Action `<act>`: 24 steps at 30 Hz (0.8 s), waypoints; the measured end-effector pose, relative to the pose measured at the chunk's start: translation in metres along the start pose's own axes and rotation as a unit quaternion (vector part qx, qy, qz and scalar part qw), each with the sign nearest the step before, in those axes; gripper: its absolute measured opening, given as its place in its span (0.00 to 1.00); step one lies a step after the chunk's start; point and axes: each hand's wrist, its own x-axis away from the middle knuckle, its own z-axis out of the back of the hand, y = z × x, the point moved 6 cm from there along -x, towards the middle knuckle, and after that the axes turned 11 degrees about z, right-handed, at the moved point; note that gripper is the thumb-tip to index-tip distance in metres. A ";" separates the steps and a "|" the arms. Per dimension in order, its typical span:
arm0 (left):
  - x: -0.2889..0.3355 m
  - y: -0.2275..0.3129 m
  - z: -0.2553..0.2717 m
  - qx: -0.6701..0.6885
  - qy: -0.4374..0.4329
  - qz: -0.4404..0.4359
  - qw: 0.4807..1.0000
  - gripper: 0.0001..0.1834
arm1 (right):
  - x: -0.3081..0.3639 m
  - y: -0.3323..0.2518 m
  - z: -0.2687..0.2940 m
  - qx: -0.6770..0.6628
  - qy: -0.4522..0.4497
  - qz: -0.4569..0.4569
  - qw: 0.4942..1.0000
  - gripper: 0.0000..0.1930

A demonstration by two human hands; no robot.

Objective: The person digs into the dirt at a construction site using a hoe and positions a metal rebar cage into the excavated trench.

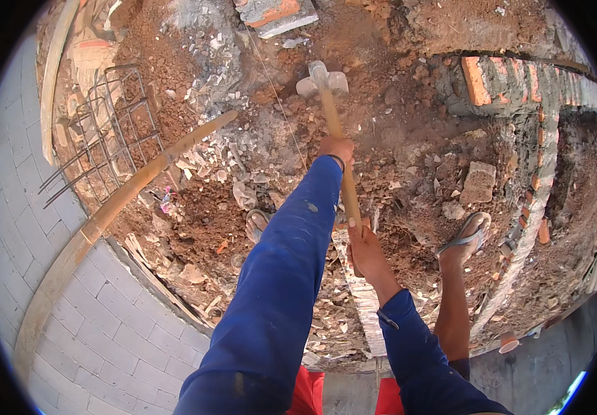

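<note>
Both hands grip the pale wooden handle of a hoe (349, 194), which reaches away from me over broken reddish soil. Farther up the handle, my left hand (338, 149) is wrapped round it, its arm stretched out. My right hand (369, 254) is closed round the near end, thumb lying along the wood. The hoe's dirt-greyed metal head (322, 81) is low over the soil (381, 90) at the far end; I cannot tell whether it touches. Blue sleeves cover both arms.
A long wooden pole (129, 187) slants across the left, beside a rusty rebar cage (115, 124) and a grey block wall (111, 311). Brick-and-mortar footings (513, 83) run along the right. A thin string (270, 86) crosses the ground. My sandalled foot (466, 238) stands among rubble.
</note>
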 end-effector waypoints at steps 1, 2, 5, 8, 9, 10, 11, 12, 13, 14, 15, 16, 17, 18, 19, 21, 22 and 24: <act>-0.007 -0.015 0.008 0.001 0.005 -0.004 1.000 0.11 | 0.010 -0.002 0.000 -0.006 -0.010 0.002 1.000 0.26; -0.016 -0.024 0.018 0.057 -0.024 -0.021 0.998 0.10 | 0.016 -0.009 -0.001 -0.008 -0.017 0.012 1.000 0.26; 0.004 -0.024 -0.006 0.141 -0.070 -0.029 0.987 0.08 | 0.021 -0.001 0.020 -0.028 -0.012 0.021 0.999 0.24; 0.052 -0.060 -0.016 0.096 0.000 -0.032 0.995 0.10 | 0.066 0.026 0.030 0.065 -0.006 0.057 0.996 0.29; 0.090 -0.080 -0.049 0.112 -0.024 -0.076 0.991 0.10 | 0.095 0.049 0.053 0.079 0.029 0.029 0.996 0.27; 0.140 -0.105 -0.051 0.110 -0.006 -0.080 0.991 0.11 | 0.132 0.078 0.055 0.083 0.039 0.004 0.996 0.26; 0.201 -0.125 -0.055 0.099 -0.025 -0.080 0.992 0.12 | 0.178 0.099 0.061 0.082 0.076 -0.022 0.993 0.22; 0.245 -0.160 -0.056 0.120 -0.052 -0.045 0.990 0.14 | 0.225 0.128 0.063 0.126 0.111 -0.014 0.986 0.20; 0.266 -0.224 -0.051 0.103 -0.041 -0.033 0.993 0.15 | 0.270 0.158 0.057 0.135 0.092 -0.057 0.985 0.18; 0.295 -0.267 -0.052 0.124 -0.074 0.025 0.989 0.15 | 0.307 0.186 0.057 0.134 0.076 -0.122 0.980 0.17; 0.316 -0.308 -0.053 0.115 -0.075 0.059 0.989 0.15 | 0.335 0.205 0.055 0.134 0.059 -0.183 0.972 0.16; 0.314 -0.322 -0.077 0.098 -0.107 0.081 0.986 0.15 | 0.339 0.216 0.061 0.135 0.091 -0.178 0.971 0.16; 0.312 -0.306 -0.066 0.104 -0.094 0.075 0.987 0.15 | 0.335 0.219 0.053 0.131 0.108 -0.127 0.977 0.14; 0.305 -0.283 -0.055 0.118 -0.080 0.043 0.989 0.15 | 0.323 0.227 0.048 0.124 0.125 -0.079 0.981 0.13; 0.297 -0.262 -0.053 0.127 -0.082 0.021 0.988 0.15 | 0.292 0.242 0.048 0.156 0.148 -0.094 0.972 0.14; 0.271 -0.185 -0.037 0.158 -0.059 -0.085 0.982 0.12 | 0.200 0.188 0.041 0.147 0.157 0.033 0.976 0.12; 0.254 -0.141 -0.038 0.157 -0.070 -0.132 0.976 0.12 | 0.148 0.162 0.043 0.108 0.165 0.050 0.979 0.10; 0.232 -0.060 -0.006 0.188 -0.012 -0.233 0.954 0.11 | 0.037 0.120 0.015 0.040 0.155 0.210 0.965 0.12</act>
